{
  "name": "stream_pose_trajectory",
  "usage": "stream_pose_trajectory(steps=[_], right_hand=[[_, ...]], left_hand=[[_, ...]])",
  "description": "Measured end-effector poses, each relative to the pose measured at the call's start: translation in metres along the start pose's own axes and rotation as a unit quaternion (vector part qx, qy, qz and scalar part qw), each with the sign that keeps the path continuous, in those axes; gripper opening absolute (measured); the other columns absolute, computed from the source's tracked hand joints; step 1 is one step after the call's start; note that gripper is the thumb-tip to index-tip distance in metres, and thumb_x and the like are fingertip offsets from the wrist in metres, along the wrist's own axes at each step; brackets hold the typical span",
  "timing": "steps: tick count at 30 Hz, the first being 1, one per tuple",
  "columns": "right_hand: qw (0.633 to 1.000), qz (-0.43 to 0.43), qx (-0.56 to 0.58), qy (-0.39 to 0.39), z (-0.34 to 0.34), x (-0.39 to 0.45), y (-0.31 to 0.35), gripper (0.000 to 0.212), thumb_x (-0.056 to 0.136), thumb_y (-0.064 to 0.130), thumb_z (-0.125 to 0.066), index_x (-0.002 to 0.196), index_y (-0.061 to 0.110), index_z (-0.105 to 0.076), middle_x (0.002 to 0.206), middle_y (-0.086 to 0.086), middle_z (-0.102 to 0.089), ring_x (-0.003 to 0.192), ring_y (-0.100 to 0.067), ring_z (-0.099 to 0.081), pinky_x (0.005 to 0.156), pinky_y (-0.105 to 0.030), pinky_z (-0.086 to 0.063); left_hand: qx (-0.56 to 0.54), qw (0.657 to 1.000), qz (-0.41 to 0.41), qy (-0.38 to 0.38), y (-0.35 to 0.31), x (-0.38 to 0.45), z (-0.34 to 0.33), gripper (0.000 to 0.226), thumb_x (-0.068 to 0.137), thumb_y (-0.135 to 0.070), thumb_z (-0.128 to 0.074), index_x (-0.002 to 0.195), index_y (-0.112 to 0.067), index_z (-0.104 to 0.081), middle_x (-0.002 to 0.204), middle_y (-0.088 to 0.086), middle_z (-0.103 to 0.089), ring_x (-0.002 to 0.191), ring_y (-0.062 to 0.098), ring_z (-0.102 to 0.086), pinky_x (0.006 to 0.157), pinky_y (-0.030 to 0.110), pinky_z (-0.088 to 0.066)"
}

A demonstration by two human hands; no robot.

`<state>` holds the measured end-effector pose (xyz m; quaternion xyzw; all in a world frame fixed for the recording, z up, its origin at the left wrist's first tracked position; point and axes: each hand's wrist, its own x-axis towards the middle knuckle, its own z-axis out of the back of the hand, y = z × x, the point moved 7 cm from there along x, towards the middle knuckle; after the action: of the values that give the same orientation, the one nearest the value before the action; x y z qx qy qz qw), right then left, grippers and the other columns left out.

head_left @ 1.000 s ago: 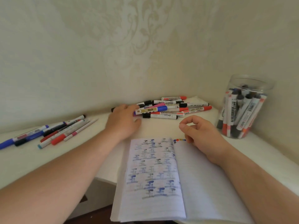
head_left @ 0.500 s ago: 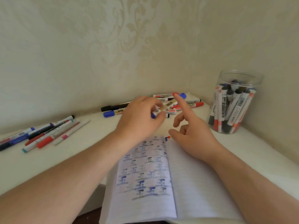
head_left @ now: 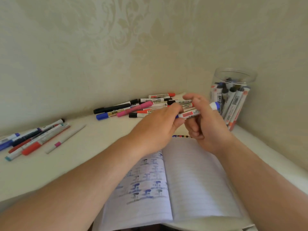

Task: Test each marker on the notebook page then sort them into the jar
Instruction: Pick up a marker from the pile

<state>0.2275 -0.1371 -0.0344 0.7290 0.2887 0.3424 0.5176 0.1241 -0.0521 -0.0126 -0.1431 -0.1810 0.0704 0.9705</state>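
Both hands hold one white marker (head_left: 189, 114) with a red label and blue ends above the top of the open notebook (head_left: 196, 180). My left hand (head_left: 156, 129) pinches its left end. My right hand (head_left: 205, 122) grips the right part, and the blue cap (head_left: 215, 105) sticks out past its fingers. The notebook's left page carries blue and dark test marks; the right page is blank lined paper. A clear jar (head_left: 233, 77) with several markers upright inside stands at the right, by the wall corner.
A pile of markers (head_left: 133, 107) lies behind the hands along the wall. A second group of markers and thin pens (head_left: 33, 139) lies at the left on the white table (head_left: 91, 147). Walls close off the back and right.
My left hand picked a marker from the back pile and carried it toward me. My right hand rose from the notebook and took hold of the marker's other end.
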Motion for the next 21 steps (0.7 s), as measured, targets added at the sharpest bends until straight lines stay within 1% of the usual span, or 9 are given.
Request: stream_pose_trajectory(steps=[2,4,6,8,10,11,14,17,21], right_hand=[[0.999,0.017,-0.039,-0.001,0.003,0.000,0.005,0.034,0.112,0.031,-0.038,0.113,0.032,-0.072,0.050,-0.008,-0.030,0.044,-0.018,-0.021,0.043,-0.031,-0.014],[0.998,0.034,-0.046,0.011,0.002,-0.001,0.011,0.030,0.110,0.033,-0.046,0.115,0.037,-0.075,0.051,-0.003,-0.035,0.045,-0.020,-0.019,0.044,-0.034,-0.012],[0.998,0.040,-0.034,0.035,-0.001,-0.003,0.015,0.023,0.103,0.035,-0.057,0.114,0.040,-0.077,0.055,0.002,-0.040,0.045,-0.015,-0.022,0.042,-0.027,-0.016],[0.999,0.029,-0.028,0.031,0.000,-0.003,0.014,0.025,0.103,0.025,-0.059,0.113,0.037,-0.078,0.057,0.001,-0.046,0.042,-0.012,-0.028,0.040,-0.022,-0.022],[1.000,0.013,-0.021,0.013,0.003,-0.002,0.012,0.033,0.105,0.013,-0.053,0.112,0.032,-0.079,0.055,0.002,-0.048,0.040,-0.011,-0.031,0.039,-0.020,-0.022],[1.000,0.009,-0.013,0.007,0.005,-0.003,0.013,0.036,0.105,0.009,-0.051,0.111,0.031,-0.080,0.053,0.002,-0.046,0.039,-0.010,-0.031,0.039,-0.020,-0.021],[1.000,0.003,-0.004,-0.001,0.006,-0.004,0.016,0.046,0.104,0.005,-0.048,0.104,0.035,-0.083,0.053,0.000,-0.037,0.038,-0.010,-0.029,0.039,-0.020,-0.019],[1.000,-0.002,-0.016,-0.006,0.006,-0.005,0.016,0.048,0.103,0.004,-0.047,0.104,0.036,-0.082,0.050,0.004,-0.038,0.038,-0.010,-0.027,0.041,-0.024,-0.015],[1.000,-0.018,-0.021,-0.014,0.003,-0.007,0.014,0.039,0.105,0.002,-0.044,0.119,0.025,-0.072,0.046,0.009,-0.048,0.037,-0.008,-0.028,0.045,-0.028,-0.013]], left_hand=[[-0.039,0.999,0.002,0.011,-0.004,0.003,-0.004,0.024,0.110,-0.036,-0.038,0.121,-0.016,-0.046,0.089,-0.004,-0.056,0.080,0.015,-0.054,0.066,0.036,-0.040],[-0.056,0.998,-0.028,0.006,-0.011,0.005,-0.003,0.021,0.110,-0.036,-0.037,0.117,-0.017,-0.046,0.083,-0.008,-0.054,0.075,0.007,-0.052,0.062,0.029,-0.039],[-0.061,0.997,-0.056,-0.007,-0.014,0.005,0.000,0.012,0.109,-0.037,-0.041,0.107,-0.026,-0.046,0.078,-0.014,-0.053,0.074,0.000,-0.053,0.060,0.018,-0.036],[-0.090,0.994,-0.060,-0.016,-0.013,0.005,-0.001,0.010,0.108,-0.037,-0.044,0.101,-0.032,-0.047,0.073,-0.016,-0.053,0.072,-0.001,-0.054,0.059,0.015,-0.034],[-0.143,0.989,-0.043,-0.007,-0.010,0.008,-0.006,0.019,0.109,-0.038,-0.045,0.108,-0.025,-0.058,0.079,-0.011,-0.061,0.078,0.005,-0.059,0.066,0.027,-0.044],[-0.161,0.986,-0.037,-0.003,-0.010,0.009,-0.008,0.024,0.109,-0.041,-0.043,0.114,-0.024,-0.060,0.087,-0.008,-0.066,0.084,0.009,-0.063,0.074,0.034,-0.049],[-0.206,0.978,-0.024,0.010,-0.013,0.012,-0.014,0.029,0.108,-0.046,-0.041,0.120,-0.030,-0.062,0.103,-0.006,-0.071,0.100,0.018,-0.067,0.089,0.046,-0.053],[-0.228,0.974,-0.013,0.010,-0.014,0.011,-0.014,0.029,0.108,-0.045,-0.042,0.123,-0.031,-0.063,0.108,-0.009,-0.072,0.104,0.017,-0.066,0.093,0.047,-0.052],[-0.238,0.971,-0.011,0.021,-0.012,0.009,-0.011,0.023,0.110,-0.039,-0.044,0.118,-0.031,-0.064,0.109,-0.014,-0.072,0.110,0.010,-0.065,0.100,0.043,-0.050]])
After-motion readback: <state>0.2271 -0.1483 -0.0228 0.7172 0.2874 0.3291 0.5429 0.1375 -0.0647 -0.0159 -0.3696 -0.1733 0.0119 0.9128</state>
